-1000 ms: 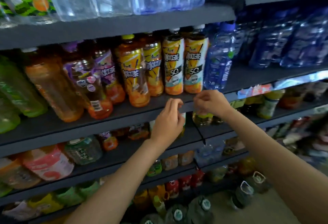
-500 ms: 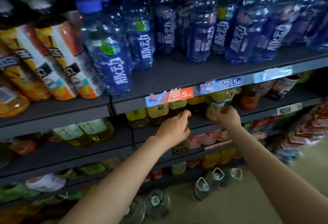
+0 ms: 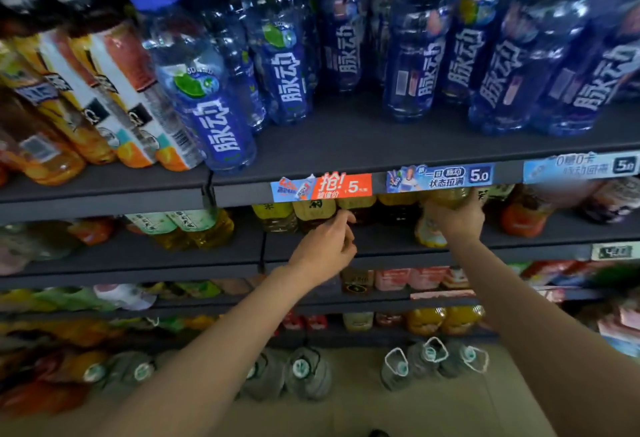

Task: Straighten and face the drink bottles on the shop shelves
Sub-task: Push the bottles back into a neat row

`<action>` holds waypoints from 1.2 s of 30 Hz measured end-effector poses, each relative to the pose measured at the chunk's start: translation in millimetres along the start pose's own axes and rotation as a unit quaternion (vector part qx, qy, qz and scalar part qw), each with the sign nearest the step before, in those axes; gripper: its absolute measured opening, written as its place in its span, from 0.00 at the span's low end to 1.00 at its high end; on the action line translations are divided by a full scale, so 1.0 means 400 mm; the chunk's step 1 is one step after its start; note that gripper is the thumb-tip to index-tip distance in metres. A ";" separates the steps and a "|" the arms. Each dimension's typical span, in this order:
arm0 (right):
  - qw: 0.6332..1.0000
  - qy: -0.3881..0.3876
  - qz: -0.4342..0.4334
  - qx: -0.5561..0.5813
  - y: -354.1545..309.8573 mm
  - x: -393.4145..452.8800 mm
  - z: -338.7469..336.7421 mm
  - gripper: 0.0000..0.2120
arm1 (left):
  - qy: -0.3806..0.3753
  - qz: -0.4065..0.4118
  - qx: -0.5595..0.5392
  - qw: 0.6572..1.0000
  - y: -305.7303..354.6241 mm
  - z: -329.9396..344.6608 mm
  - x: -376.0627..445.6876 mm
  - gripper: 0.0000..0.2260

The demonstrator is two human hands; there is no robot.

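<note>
Nearest, the left hand (image 3: 323, 249) is reaching toward the second shelf (image 3: 381, 249), fingers loosely curled and holding nothing. The right hand (image 3: 452, 218) is gripping a yellow tea bottle (image 3: 446, 196) standing there under the price strip (image 3: 322, 187). Farther up, blue drink bottles (image 3: 412, 66) are standing in rows.

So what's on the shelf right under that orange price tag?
Under the orange price tag stand yellow-labelled bottles of amber drink. The shelf edge covers their caps, and the left hand reaches toward them, fingers loosely curled.
</note>
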State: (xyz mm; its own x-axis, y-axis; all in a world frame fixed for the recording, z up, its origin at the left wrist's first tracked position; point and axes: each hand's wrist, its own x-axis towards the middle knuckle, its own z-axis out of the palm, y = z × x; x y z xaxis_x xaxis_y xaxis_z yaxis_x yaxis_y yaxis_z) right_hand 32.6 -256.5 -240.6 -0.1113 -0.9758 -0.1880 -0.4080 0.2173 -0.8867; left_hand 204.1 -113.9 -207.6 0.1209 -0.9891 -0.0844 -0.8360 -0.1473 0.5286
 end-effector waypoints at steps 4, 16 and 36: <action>0.980 -0.098 -0.098 -0.141 0.011 -0.081 0.001 0.39 | -0.038 0.000 -0.001 0.999 0.007 0.019 -0.005 0.18; 0.787 -0.465 -0.374 -0.156 -0.364 -0.416 0.098 0.26 | -0.080 -0.082 -0.247 0.962 -0.131 -0.173 -0.222 0.18; 0.710 -0.562 -0.425 0.006 -0.805 -1.316 0.889 0.11 | 0.402 -0.183 -0.426 0.790 -0.827 -0.767 -1.073 0.07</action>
State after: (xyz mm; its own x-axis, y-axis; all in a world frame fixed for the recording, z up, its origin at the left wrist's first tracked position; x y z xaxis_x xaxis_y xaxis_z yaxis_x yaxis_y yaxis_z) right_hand 544.9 179.5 -6.4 0.9660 -0.1568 0.2054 0.1140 -0.4548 -0.8833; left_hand 592.9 357.3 -87.1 0.8575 -0.5141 0.0197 -0.0447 -0.0363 0.9983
